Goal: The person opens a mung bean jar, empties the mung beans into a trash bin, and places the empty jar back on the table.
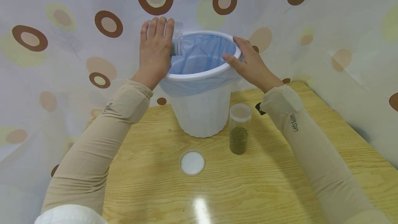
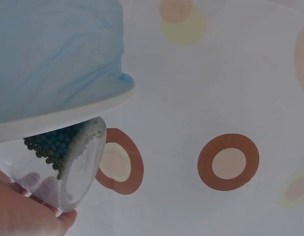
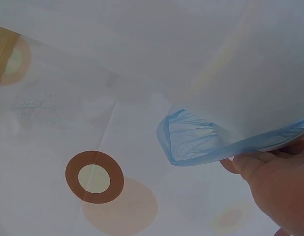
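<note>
My left hand (image 1: 156, 46) grips a clear plastic jar (image 1: 178, 39) on its side, its threaded mouth over the left rim of a white trash bin (image 1: 200, 113). Small round greenish beans (image 2: 53, 146) lie along the jar's lower side in the left wrist view. A blue bin liner (image 1: 202, 53) lines the bin and folds over its rim. My right hand (image 1: 253, 63) holds the bin's right rim between thumb and fingers; in the right wrist view the fingers (image 3: 260, 164) are beside the liner's edge.
A clear jar (image 1: 238, 137), partly filled with small green grains, stands upright on the wooden table (image 1: 217, 189) right of the bin's base. A round white lid (image 1: 192, 162) lies in front. Behind the bin is a wall covering (image 1: 77, 44) with circle patterns.
</note>
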The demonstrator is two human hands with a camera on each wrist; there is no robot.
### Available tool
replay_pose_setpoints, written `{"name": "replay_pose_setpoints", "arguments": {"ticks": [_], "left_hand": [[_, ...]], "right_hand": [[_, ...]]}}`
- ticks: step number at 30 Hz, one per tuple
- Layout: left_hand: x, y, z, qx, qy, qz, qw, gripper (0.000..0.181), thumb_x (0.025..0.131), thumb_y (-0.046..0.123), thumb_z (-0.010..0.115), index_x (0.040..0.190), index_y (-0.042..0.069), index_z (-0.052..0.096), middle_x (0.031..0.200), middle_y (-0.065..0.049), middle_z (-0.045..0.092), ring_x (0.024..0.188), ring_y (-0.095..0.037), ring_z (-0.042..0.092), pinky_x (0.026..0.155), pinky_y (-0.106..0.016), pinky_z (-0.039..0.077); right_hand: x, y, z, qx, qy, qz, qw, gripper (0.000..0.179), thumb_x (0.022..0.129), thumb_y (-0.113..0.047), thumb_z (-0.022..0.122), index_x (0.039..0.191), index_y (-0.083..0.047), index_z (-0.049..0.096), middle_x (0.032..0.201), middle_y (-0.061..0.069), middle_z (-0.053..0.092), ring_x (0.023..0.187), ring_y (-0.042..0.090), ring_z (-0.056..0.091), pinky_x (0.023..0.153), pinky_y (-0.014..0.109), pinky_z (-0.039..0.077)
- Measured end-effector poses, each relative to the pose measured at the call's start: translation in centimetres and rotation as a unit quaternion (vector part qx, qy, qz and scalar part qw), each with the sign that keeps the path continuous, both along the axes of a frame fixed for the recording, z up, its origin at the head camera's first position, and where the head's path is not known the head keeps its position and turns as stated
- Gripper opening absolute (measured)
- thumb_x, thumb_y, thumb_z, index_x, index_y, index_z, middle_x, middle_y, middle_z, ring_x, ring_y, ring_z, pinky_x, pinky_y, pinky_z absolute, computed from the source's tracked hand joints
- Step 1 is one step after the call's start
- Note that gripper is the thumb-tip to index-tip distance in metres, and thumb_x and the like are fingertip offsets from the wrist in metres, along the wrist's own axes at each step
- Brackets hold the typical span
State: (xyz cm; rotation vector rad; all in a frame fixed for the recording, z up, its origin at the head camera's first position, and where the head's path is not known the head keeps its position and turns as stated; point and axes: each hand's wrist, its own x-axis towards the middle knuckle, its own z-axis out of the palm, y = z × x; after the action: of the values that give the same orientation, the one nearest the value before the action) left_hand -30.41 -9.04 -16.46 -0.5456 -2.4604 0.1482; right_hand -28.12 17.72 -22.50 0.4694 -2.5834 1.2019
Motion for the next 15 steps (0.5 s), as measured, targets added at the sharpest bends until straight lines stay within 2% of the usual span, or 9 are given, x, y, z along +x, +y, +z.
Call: {"name": "replay_pose_setpoints", "arguments": {"ticks": [7, 15], "left_hand": [[0.12, -0.12, 0.41, -0.006, -0.022, -0.01, 0.9997, 0.069, 0.085, -0.003, 0.053, 0.147, 0.006, 0.025, 0.148, -0.017, 0.029, 0.143, -0.032, 0.017, 0.117, -0.041, 0.003], [0.15, -0.07, 0.79, -0.036, -0.052, -0.016, 0.9979, 0.075, 0.085, -0.004, 0.055, 0.149, 0.008, 0.019, 0.152, -0.016, 0.023, 0.145, -0.031, 0.011, 0.117, -0.041, -0.001]], "right_hand": [[0.11, 0.04, 0.12, 0.005, -0.001, 0.004, 1.0, 0.082, 0.09, -0.054, 0.046, 0.155, -0.013, 0.016, 0.158, 0.005, 0.017, 0.141, 0.026, 0.022, 0.113, 0.048, 0.022], [0.05, 0.01, 0.26, 0.016, 0.002, 0.005, 0.9999, 0.083, 0.09, -0.055, 0.047, 0.154, -0.011, 0.016, 0.157, 0.008, 0.019, 0.139, 0.028, 0.025, 0.112, 0.05, 0.023]]}}
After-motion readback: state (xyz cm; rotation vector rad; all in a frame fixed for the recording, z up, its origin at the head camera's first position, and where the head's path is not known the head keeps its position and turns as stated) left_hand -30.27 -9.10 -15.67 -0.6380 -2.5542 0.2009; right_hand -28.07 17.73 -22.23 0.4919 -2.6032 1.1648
